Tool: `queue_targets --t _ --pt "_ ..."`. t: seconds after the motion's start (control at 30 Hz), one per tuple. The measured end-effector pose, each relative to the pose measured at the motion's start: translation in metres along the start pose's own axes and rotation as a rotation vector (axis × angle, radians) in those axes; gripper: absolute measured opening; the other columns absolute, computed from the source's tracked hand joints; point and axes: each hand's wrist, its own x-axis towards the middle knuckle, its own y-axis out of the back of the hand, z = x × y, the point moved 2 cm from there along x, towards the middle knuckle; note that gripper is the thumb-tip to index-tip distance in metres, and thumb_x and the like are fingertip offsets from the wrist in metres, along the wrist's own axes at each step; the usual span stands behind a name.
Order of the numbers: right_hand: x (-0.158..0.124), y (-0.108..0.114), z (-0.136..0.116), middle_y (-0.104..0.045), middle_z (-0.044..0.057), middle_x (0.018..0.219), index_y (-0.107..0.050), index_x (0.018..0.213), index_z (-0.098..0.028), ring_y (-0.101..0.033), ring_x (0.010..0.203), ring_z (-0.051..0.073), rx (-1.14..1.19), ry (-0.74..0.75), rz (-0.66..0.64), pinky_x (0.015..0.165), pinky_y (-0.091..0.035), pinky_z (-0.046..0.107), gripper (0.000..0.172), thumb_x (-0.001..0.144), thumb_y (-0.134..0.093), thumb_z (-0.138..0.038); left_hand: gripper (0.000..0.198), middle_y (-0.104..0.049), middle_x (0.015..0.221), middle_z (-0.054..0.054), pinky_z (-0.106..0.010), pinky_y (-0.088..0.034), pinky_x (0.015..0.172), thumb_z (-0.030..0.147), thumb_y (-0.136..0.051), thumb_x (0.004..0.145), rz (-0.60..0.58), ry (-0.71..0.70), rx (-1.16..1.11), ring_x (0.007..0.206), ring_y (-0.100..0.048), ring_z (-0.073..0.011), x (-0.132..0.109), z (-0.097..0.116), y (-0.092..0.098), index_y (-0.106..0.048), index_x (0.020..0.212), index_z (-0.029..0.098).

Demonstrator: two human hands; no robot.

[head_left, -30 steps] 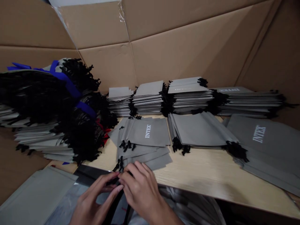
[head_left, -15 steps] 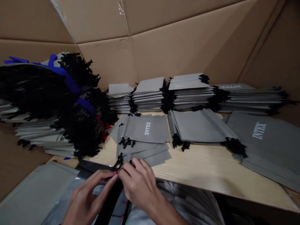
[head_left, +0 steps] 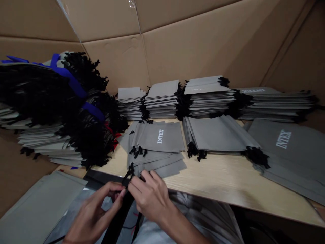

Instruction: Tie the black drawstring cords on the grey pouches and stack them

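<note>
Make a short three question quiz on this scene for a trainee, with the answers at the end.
1. What word is printed on the grey drawstring bag at the front of the table?
2. True or false: a blue strap lies across the heap of bags at the left.
3. Which is nearer the right hand: the black cord ends or the cardboard wall?

Key: 1. INTEX. 2. True. 3. The black cord ends.
</note>
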Motion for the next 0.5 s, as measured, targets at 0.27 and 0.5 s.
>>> queue_targets --t 0.27,0.5 --pt "0.0002 0.0009 0.0004 -0.065 0.0 0.082 -0.063 0.089 -0.024 -0.053 0.081 0.022 0.016 -0.006 0.006 0.064 -0.033 0.04 0.017 0.103 -0.066 -0.016 0.015 -0.084 0.082 0.002 -0.014 -0.064 0.063 0.04 -0.076 0.098 0.048 0.044 0.023 0.069 -0.082 -0.0158 -0.0045 -0.0103 0.0022 -0.077 0.092 0.025" --pt "-0.0002 -0.0014 0.0007 -0.066 0.002 0.085 -0.064 0.091 -0.023 -0.055 0.083 0.022 -0.001 -0.017 -0.044 0.069 -0.039 0.038 0.017 0.106 -0.064 -0.015 0.028 -0.087 0.086 -0.002 -0.015 -0.064 0.057 0.052 -0.078 0.099 0.007 0.073 0.015 0.068 -0.084 -0.0181 -0.0004 -0.0048 0.0062 -0.081 0.098 0.024"
